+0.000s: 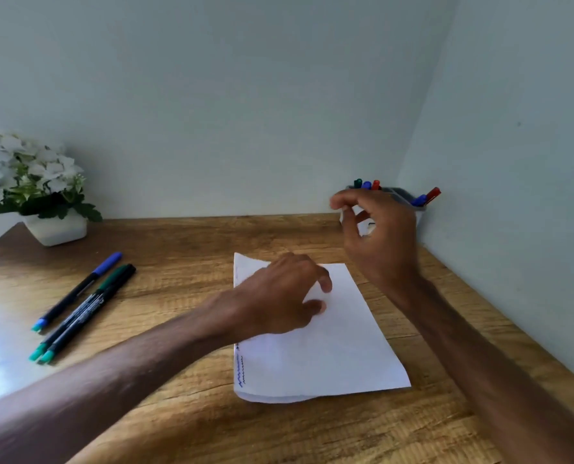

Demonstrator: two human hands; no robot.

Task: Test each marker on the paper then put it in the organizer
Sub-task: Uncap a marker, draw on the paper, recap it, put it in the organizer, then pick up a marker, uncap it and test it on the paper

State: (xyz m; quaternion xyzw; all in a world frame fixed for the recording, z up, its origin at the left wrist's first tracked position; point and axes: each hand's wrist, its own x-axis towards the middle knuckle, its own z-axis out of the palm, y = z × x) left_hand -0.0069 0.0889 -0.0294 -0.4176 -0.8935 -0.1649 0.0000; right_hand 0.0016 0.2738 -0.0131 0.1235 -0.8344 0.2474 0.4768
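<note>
Here, left hand [279, 296] on paper [332, 360], markers [85, 308] well apart leftward.

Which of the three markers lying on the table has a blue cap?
The leftmost marker, nearest the flower pot; the other two, lying side by side, have dark caps.

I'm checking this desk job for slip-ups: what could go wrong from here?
The right hand hovers right in front of the organizer; a careless swing might tip it. Three markers lie loose on the table and could roll. The left forearm sits against the scribbles on the paper and may smear them.
</note>
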